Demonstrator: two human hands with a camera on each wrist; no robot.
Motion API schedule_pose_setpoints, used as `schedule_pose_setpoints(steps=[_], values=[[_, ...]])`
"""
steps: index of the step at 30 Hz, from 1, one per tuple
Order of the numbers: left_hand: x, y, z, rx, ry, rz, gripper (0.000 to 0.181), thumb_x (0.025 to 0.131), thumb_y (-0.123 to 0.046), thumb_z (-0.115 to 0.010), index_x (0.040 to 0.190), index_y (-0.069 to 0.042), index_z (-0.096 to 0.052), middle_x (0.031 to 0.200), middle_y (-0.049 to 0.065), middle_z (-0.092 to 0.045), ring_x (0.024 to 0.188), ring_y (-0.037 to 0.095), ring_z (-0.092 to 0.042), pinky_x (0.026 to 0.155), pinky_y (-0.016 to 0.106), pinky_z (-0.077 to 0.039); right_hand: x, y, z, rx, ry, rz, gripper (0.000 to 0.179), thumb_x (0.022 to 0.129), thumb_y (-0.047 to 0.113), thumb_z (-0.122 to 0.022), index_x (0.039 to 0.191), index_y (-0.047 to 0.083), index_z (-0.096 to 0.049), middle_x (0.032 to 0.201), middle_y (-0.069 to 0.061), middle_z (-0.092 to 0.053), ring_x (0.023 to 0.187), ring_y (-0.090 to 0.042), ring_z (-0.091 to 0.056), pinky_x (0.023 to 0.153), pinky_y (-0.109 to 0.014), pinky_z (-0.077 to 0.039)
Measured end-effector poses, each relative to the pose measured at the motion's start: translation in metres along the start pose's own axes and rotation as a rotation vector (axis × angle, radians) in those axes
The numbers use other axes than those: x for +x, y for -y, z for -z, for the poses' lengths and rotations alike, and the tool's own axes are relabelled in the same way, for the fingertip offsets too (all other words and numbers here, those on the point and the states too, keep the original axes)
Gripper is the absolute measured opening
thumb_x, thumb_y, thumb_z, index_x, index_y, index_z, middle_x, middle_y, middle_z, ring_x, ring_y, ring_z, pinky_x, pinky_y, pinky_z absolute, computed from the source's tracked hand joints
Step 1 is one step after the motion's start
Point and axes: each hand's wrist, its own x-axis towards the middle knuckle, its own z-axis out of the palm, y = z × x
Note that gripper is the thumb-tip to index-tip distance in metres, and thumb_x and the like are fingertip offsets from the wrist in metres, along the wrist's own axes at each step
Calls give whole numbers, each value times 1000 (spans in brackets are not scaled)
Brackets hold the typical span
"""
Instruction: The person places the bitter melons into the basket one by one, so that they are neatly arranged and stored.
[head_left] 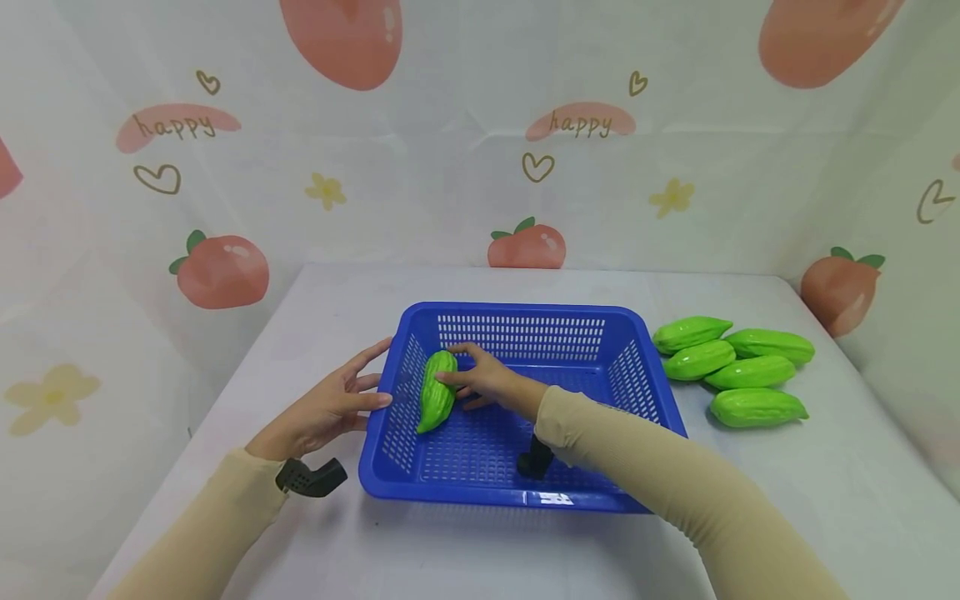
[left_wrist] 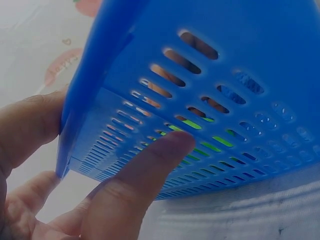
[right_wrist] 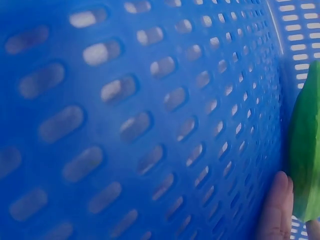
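Observation:
A blue plastic basket [head_left: 517, 492] with slotted walls stands on the white table. One bright green, ridged bitter melon [head_left: 437, 392] is inside it, lying lengthwise beside the left wall. My right hand [head_left: 483, 379] reaches into the basket and grips this melon with thumb and fingers near its upper half. In the right wrist view, fingertips show at the edge of the green melon [right_wrist: 306, 150]. Outside the basket, my left hand [head_left: 337, 404] touches the left rim with spread, fairly straight fingers. The left wrist view has the thumb [left_wrist: 150, 172] against the slotted outer wall [left_wrist: 240, 165].
Several more bitter melons [head_left: 750, 373] lie in a loose group on the table, right of the basket. A white cloth backdrop [head_left: 420, 200] with printed peaches rises behind and at both sides. Each wrist wears a dark camera mount [head_left: 309, 478].

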Motion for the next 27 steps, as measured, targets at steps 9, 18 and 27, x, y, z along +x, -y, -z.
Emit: schedule_pose_setpoints(steps=[9, 18, 27], values=[[0, 0, -1, 11, -17, 13, 90, 91, -14, -67, 155, -37, -8, 152, 23, -33, 114, 35, -63, 89, 52, -53, 2, 0, 0, -6, -8, -13, 61, 91, 22, -68, 145, 16, -39, 133, -24, -51, 102, -36, -66, 79, -46, -58], [0, 0, 0, -1, -7, 6, 91, 91, -12, -66, 155, -36, -7, 152, 24, -33, 115, 36, -62, 90, 52, -53, 0, 2, -1, 1, -4, -21, 62, 91, 20, -67, 146, 15, -38, 137, -24, -48, 105, -37, -65, 81, -47, -58], [0, -1, 0, 2, -4, 5, 91, 91, -13, -66, 155, -36, -6, 153, 23, -32, 115, 37, -62, 89, 53, -53, 0, 2, 0, 10, 1, -29, 63, 91, 20, -67, 146, 16, -37, 141, -24, -45, 108, -38, -64, 82, -47, -58]])
